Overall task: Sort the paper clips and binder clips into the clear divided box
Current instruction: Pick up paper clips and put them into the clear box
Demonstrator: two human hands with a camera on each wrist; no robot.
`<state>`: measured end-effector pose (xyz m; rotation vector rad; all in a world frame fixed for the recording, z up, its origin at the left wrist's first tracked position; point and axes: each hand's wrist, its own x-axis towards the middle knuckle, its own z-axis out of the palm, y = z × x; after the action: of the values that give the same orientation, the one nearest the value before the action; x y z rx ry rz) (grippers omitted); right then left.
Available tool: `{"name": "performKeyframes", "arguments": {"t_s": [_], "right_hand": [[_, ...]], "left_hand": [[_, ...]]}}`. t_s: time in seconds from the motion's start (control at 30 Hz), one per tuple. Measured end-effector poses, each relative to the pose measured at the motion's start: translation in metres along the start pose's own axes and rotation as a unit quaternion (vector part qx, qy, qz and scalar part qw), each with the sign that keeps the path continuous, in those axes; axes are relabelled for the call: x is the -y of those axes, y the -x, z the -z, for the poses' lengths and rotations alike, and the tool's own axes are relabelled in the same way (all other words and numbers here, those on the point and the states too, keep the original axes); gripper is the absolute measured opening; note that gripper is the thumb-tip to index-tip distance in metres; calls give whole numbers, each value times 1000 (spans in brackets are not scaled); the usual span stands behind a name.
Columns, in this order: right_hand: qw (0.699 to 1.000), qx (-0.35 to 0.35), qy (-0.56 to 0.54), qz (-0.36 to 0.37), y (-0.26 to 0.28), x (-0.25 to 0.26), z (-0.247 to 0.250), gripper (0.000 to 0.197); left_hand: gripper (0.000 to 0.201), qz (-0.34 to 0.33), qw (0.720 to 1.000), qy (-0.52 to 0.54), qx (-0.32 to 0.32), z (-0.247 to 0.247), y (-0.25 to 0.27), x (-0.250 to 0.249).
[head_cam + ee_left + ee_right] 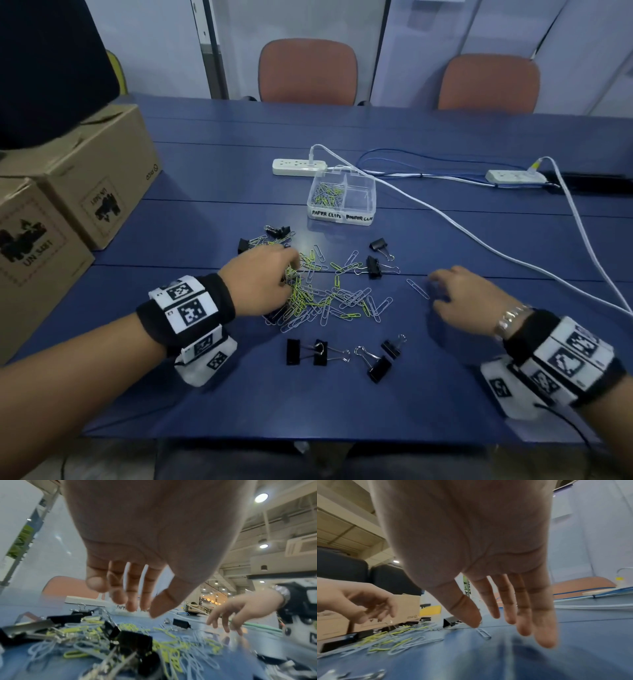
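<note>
A clear divided box stands mid-table; its left compartment holds several paper clips, and I see nothing in its right one. In front of it spreads a pile of silver and yellow-green paper clips. Black binder clips lie scattered around and in front of the pile. My left hand hangs over the pile's left side, fingers loosely extended down onto the clips and holding nothing. My right hand hovers flat with fingers spread, its thumb tip beside a lone silver paper clip.
Two cardboard boxes stand at the table's left edge. White power strips lie behind the box. A white cable runs from behind the box towards the right front edge. Two chairs stand beyond the far edge.
</note>
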<state>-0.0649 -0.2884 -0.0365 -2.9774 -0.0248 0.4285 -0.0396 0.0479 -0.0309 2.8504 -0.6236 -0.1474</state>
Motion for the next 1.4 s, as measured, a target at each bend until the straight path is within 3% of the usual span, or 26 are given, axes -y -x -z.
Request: {"name": "performKeyframes", "arguments": {"t_s": [0.13,0.3,0.37,0.47,0.6,0.77,0.87,0.93,1.07,1.23,1.4], "right_hand": [[999,45,25,-5,-15,20,6,27],[997,53,11,54,-14,65,2,29],[996,61,2,68,-12,81,0,26],[994,72,7,80,-11,101,-2,46],[994,56,20,93,-14,121,-5,53],[994,29,-8,105,-25,133,-3,48],[995,19,-20,100,-32,132,-3,33],[995,20,-28,95,-35,131,-4,29],[995,7,-6,102,-36,133,-6,41],[995,-2,-13,100,-47,132,-6,19],[995,15,-33,90,-52,128,-5,20]], "left_hand": [[34,48,998,35,32,13,-4,10],[41,0,992,91,87,16,-6,6],[56,-46,992,33,112,12,-7,1],[81,-85,981,-99,142,5,-11,-8],[90,-82,974,-137,161,0,-21,-19],[62,-58,986,-82,132,2,-39,-27],[46,-48,990,-54,118,2,-44,-24],[44,-55,991,-46,116,3,-45,-22],[53,-73,985,-62,141,4,-47,-22],[29,-84,986,-69,124,4,-56,-19],[20,-88,987,-53,123,0,-65,-14]]}}
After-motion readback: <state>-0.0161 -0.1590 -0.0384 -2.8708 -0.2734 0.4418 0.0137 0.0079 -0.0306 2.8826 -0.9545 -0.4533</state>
